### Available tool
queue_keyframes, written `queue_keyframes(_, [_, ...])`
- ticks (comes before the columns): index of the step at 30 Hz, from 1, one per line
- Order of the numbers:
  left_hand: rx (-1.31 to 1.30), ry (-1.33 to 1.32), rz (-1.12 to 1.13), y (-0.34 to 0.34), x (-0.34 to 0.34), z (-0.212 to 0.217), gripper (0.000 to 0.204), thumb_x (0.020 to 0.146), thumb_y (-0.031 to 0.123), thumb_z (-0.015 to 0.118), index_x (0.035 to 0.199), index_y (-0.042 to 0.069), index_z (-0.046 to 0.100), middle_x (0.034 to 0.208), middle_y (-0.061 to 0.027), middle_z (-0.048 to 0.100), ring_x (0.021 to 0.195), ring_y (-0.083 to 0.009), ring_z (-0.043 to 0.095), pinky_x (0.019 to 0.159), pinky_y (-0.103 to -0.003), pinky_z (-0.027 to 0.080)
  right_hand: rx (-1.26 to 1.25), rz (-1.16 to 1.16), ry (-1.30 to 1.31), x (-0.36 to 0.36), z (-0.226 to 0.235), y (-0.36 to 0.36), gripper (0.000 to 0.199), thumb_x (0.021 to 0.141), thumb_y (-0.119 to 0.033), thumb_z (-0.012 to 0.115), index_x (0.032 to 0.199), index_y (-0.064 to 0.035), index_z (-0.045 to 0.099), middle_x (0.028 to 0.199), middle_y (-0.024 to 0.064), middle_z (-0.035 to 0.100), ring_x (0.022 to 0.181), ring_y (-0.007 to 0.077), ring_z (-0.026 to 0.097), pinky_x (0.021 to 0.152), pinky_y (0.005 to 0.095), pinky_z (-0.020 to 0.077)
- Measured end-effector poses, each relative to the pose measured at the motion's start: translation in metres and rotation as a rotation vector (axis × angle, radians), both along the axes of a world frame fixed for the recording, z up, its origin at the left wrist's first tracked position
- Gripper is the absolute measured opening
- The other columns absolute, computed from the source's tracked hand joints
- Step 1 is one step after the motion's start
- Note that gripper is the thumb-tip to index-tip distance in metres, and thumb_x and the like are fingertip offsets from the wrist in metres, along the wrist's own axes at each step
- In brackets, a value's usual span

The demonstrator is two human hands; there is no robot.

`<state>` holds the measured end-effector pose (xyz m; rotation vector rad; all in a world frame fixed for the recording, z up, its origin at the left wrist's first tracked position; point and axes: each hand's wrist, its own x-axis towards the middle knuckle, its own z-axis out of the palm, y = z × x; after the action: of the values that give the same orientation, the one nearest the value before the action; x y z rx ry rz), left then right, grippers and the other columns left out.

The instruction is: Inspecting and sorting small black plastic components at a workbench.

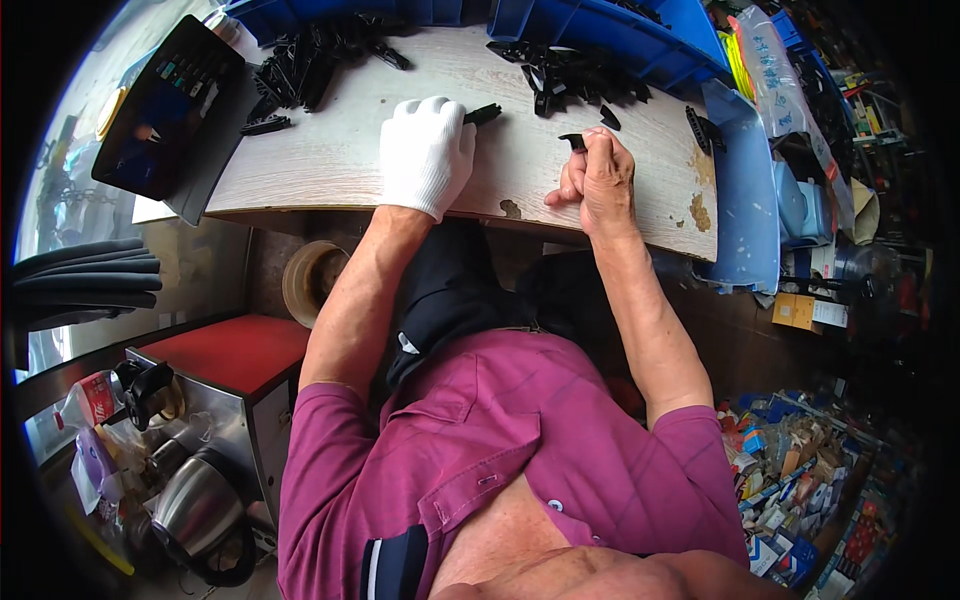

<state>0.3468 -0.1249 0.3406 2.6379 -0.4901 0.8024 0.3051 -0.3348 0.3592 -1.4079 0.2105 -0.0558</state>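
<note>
My left hand (425,155), in a white knitted glove, is closed around a long black plastic part (485,114) whose end sticks out to the right over the table (330,165). Bare and to the right, my right hand (607,185) pinches a small black plastic piece (574,141) between thumb and forefinger. Just beyond it lies a loose pointed black piece (609,118). A pile of long black parts (300,70) sits at the far left, and a heap of smaller black pieces (555,80) at the far right. My left fingers hide most of the held part.
Blue bins (630,40) line the far table edge; a pale blue bin (745,195) stands at the right end. A tablet in a dark case (165,110) leans at the left. Below are a red-topped cabinet (225,345), a metal kettle (205,505) and a bucket (296,283).
</note>
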Motion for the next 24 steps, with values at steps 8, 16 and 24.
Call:
queue_keyframes(8, [-0.681,0.489,-0.484,-0.040,-0.036,0.014,0.019,0.096,0.016,0.059,0.108,0.003,0.064,0.085,-0.0193,0.066,0.076,-0.0349,0.067,0.071,-0.037,0.052,0.099,-0.143,-0.073,-0.005,0.000,0.004,0.022,0.096,-0.024,0.049,0.081,-0.0086,0.051,0.057,-0.0002,0.041,0.040,0.0100,0.041,0.035,0.0319,0.0489])
queue_keyframes(16, [-0.780,0.504,-0.450,-0.053,-0.031,0.011,0.019,0.099,0.020,0.055,0.105,0.006,0.065,0.091,-0.0199,0.068,0.084,-0.0414,0.067,0.073,-0.045,0.053,0.038,-0.153,-0.152,-0.007,-0.007,0.005,0.022,0.098,-0.021,0.050,0.081,-0.0065,0.052,0.059,-0.0004,0.046,0.039,0.0095,0.040,0.033,0.0295,0.0465])
queue_keyframes(24, [-0.951,0.384,-0.364,-0.097,-0.040,0.001,0.023,0.099,0.018,0.055,0.119,0.007,0.062,0.101,-0.0201,0.070,0.088,-0.0416,0.069,0.077,-0.046,0.054,-0.162,-0.253,-0.279,-0.010,-0.024,-0.007,0.019,0.096,-0.011,0.055,0.078,-0.0048,0.055,0.062,-0.0056,0.043,0.057,0.0041,0.037,0.050,0.0247,0.0329])
